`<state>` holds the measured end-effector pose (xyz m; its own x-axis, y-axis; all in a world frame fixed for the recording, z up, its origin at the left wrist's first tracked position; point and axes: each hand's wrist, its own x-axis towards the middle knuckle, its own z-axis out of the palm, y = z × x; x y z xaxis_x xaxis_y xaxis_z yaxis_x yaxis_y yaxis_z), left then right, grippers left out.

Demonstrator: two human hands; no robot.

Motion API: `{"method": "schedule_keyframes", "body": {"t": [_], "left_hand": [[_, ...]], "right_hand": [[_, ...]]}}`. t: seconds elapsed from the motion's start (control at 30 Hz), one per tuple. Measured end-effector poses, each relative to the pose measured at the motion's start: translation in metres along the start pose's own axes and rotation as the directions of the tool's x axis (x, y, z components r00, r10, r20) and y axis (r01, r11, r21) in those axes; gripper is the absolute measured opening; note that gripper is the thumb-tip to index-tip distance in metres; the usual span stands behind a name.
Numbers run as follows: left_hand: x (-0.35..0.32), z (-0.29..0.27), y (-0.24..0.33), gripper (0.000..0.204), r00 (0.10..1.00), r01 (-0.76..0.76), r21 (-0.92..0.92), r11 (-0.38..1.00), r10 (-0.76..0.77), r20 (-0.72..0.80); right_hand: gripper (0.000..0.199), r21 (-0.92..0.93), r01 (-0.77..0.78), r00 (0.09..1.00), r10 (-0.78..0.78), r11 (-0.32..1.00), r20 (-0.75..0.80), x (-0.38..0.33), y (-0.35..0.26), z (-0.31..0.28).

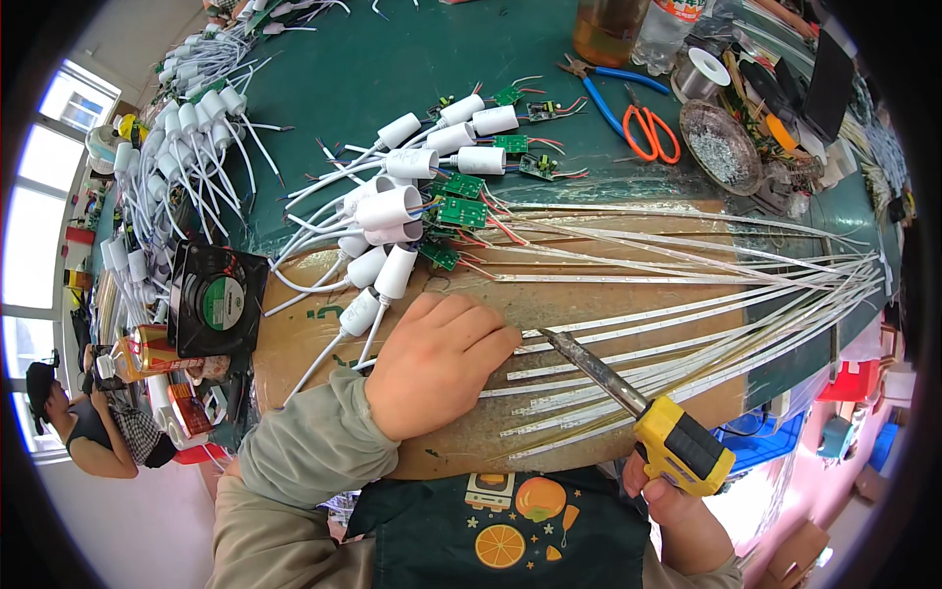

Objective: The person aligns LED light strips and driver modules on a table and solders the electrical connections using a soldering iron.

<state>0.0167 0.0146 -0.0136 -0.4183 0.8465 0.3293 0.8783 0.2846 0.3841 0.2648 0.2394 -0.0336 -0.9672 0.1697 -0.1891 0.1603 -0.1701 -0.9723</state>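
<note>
My right hand (pixel 675 503), at the lower right, is closed round a yellow-and-black soldering iron (pixel 677 447). The iron's tip points up and left, close to the fingertips of my left hand (pixel 437 363). That left hand is bent over a brown board (pixel 706 319), its fingers closed; whatever they pinch is hidden beneath them. Thin white LED strips (pixel 643 310) fan across the board from a bundle at the right, and their left ends lie beside my fingers. Just beyond the hand are white plastic housings (pixel 388 208) with cables and small green circuit boards (pixel 461 211).
Blue-handled pliers (pixel 613 98), orange scissors (pixel 648 133), a bowl of small pieces (pixel 721 147) and a solder spool (pixel 705 71) lie at the far right. A black fan (pixel 218 299) stands left, near more white housings (pixel 177 147). Another person (pixel 103 422) is at far left.
</note>
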Motion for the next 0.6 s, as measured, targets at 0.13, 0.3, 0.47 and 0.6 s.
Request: {"method": "schedule_keyframes", "body": {"t": [0.13, 0.3, 0.47, 0.6], "left_hand": [[0.0, 0.001, -0.001, 0.03, 0.999, 0.002, 0.012, 1.0, -0.003, 0.036], [-0.001, 0.002, -0.001, 0.028, 0.998, 0.009, 0.017, 1.0, -0.01, 0.065], [-0.001, 0.003, -0.001, 0.028, 0.998, 0.012, 0.011, 1.0, -0.013, 0.068], [-0.001, 0.003, -0.001, 0.028, 0.998, 0.008, 0.012, 1.0, -0.009, 0.07]], "right_hand": [[0.024, 0.009, -0.015, 1.0, 0.015, 1.0, -0.018, 0.002, -0.004, 0.002], [0.022, 0.02, -0.019, 0.999, 0.019, 1.0, -0.028, 0.004, -0.004, 0.004], [0.022, -0.068, -0.034, 0.999, 0.035, 0.997, 0.011, 0.005, -0.007, 0.002], [0.063, -0.073, 0.029, 0.997, -0.034, 0.997, -0.07, 0.003, 0.007, 0.005]]}}
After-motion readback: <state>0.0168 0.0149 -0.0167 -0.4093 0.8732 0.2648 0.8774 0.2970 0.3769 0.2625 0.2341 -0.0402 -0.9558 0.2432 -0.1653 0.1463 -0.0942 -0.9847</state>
